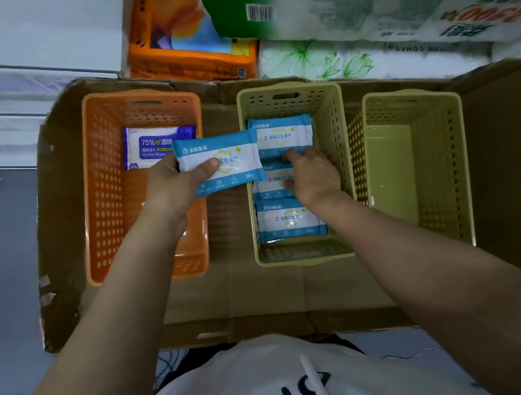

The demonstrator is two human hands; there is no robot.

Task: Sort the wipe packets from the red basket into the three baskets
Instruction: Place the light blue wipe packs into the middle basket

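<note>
Three baskets sit on flattened cardboard (pixel 303 290) on the floor beneath stacked tissue packs (pixel 391 0) (print blurred), where the left hand (pixel 173 186) pinches a blue-and-white wipe packet (pixel 221 162) between orange basket (pixel 101 190) and middle basket (pixel 335 135), the right hand (pixel 312 174) resting curled on packets there, fingertips hidden.

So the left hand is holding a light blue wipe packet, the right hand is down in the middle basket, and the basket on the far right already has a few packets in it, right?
Not quite. The head view shows the far right basket with no packets in it; the light blue packets lie in the middle basket. The left hand does hold a light blue wipe packet, and the right hand is in the middle basket.
</note>
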